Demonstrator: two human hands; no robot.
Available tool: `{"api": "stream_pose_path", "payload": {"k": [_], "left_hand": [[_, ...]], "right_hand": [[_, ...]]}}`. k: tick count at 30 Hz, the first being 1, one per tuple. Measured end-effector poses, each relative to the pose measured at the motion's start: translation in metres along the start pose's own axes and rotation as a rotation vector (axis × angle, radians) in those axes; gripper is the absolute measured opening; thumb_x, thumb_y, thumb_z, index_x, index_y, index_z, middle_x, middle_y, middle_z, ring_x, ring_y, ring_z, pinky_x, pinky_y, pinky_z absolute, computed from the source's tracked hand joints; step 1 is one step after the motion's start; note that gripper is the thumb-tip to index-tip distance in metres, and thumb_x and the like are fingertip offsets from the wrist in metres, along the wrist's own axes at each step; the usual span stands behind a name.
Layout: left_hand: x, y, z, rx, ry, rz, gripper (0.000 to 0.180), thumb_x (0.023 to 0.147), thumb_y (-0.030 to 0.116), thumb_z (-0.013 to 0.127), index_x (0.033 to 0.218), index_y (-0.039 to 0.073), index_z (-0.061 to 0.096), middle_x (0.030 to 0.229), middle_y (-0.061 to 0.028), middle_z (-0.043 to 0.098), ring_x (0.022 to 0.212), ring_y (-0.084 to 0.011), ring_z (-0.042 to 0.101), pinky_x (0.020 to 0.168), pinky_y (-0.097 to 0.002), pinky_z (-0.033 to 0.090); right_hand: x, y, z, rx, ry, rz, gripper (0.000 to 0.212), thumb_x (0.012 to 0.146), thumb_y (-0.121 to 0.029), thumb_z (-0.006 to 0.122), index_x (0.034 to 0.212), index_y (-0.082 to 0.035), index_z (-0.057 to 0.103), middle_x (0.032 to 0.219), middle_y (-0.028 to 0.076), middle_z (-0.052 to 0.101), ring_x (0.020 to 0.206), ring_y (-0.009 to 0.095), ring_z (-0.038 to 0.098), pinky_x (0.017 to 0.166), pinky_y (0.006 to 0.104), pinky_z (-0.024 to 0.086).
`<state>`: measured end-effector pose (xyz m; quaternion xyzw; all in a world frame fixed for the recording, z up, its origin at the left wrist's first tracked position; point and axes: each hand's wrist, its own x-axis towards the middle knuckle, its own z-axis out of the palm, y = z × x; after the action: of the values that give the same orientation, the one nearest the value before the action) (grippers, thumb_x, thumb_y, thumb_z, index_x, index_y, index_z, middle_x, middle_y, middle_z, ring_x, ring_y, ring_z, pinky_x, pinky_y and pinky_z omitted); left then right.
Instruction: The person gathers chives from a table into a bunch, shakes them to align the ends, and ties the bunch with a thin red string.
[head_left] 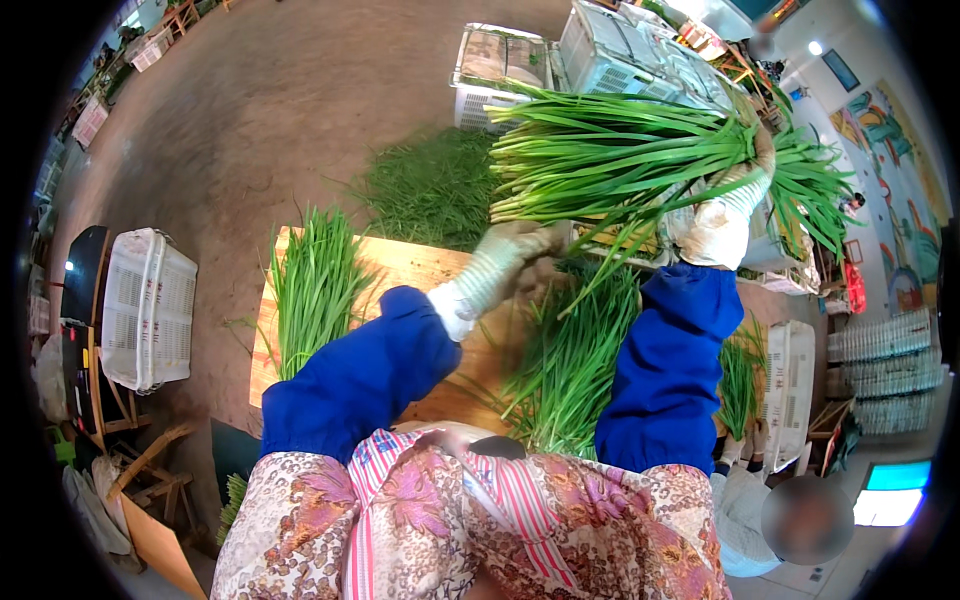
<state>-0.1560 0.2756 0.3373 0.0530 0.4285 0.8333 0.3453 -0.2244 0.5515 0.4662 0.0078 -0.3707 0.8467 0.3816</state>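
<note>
My right hand [728, 205], in a pale work glove, is closed around a big bunch of garlic chives [620, 150]. It is raised at the right, and the pale stem ends point left while the leaf tips hang off to the right. Lower and further left, my gloved left hand [512, 262] is over the wooden board [425, 262]; its fingers are smeared by motion. One pile of chives [315, 290] lies on the board's left side. Another pile [575, 370] lies between my forearms, partly under the raised bunch.
Loose green trimmings [430, 185] lie on the floor beyond the board. White plastic crates [610, 60] are stacked at the back right. More white crates stand at the left [150, 310] and right [790, 390]. A person [750, 520] is close by at the lower right.
</note>
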Motion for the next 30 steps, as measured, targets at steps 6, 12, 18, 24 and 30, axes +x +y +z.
{"api": "stream_pose_path", "payload": {"k": [6, 12, 18, 24, 30], "left_hand": [[0.015, 0.008, -0.160, -0.225, 0.475, 0.247, 0.017, 0.085, 0.012, 0.054, 0.095, 0.000, 0.061, 0.070, -0.0079, 0.061, 0.045, -0.0110, 0.046, 0.037, -0.0232, 0.038], [0.018, 0.033, -0.060, 0.964, 0.297, 0.444, 0.031, 0.084, 0.027, 0.064, 0.109, 0.009, 0.066, 0.094, -0.0110, 0.068, 0.075, -0.0211, 0.064, 0.074, -0.0317, 0.050], [0.028, 0.030, -0.011, 1.021, 0.049, 0.260, 0.032, 0.080, 0.020, 0.068, 0.105, -0.001, 0.065, 0.081, -0.0088, 0.068, 0.068, -0.0124, 0.063, 0.063, -0.0254, 0.051], [0.016, 0.028, -0.012, 1.031, 0.071, 0.361, 0.020, 0.078, 0.015, 0.069, 0.090, -0.001, 0.066, 0.075, -0.0087, 0.067, 0.065, -0.0128, 0.062, 0.061, -0.0280, 0.051], [0.009, 0.036, -0.019, 1.475, 0.152, 0.673, 0.016, 0.079, 0.018, 0.064, 0.086, 0.005, 0.065, 0.075, -0.0135, 0.063, 0.069, -0.0300, 0.063, 0.061, -0.0376, 0.050]], "right_hand": [[-0.001, -0.036, -0.012, -0.024, -0.110, -0.071, 0.034, 0.082, -0.021, 0.058, 0.103, 0.005, 0.060, 0.091, 0.018, 0.065, 0.077, 0.028, 0.064, 0.071, 0.0389, 0.057], [-0.010, -0.038, -0.010, -0.019, -0.087, -0.031, 0.033, 0.085, -0.024, 0.056, 0.104, 0.002, 0.060, 0.096, 0.017, 0.064, 0.080, 0.027, 0.064, 0.069, 0.0388, 0.056], [-0.039, -0.023, 0.008, 0.018, -0.024, 0.062, 0.030, 0.085, -0.027, 0.057, 0.096, 0.001, 0.060, 0.085, 0.017, 0.065, 0.076, 0.029, 0.064, 0.068, 0.0408, 0.056], [-0.033, -0.017, 0.000, 0.002, -0.057, 0.082, 0.028, 0.084, -0.026, 0.058, 0.095, -0.001, 0.059, 0.088, 0.018, 0.065, 0.077, 0.030, 0.064, 0.069, 0.0434, 0.056], [-0.030, -0.023, -0.008, -0.061, -0.140, 0.112, 0.031, 0.084, -0.029, 0.058, 0.095, 0.000, 0.058, 0.093, 0.024, 0.064, 0.080, 0.032, 0.063, 0.074, 0.0435, 0.054]]}}
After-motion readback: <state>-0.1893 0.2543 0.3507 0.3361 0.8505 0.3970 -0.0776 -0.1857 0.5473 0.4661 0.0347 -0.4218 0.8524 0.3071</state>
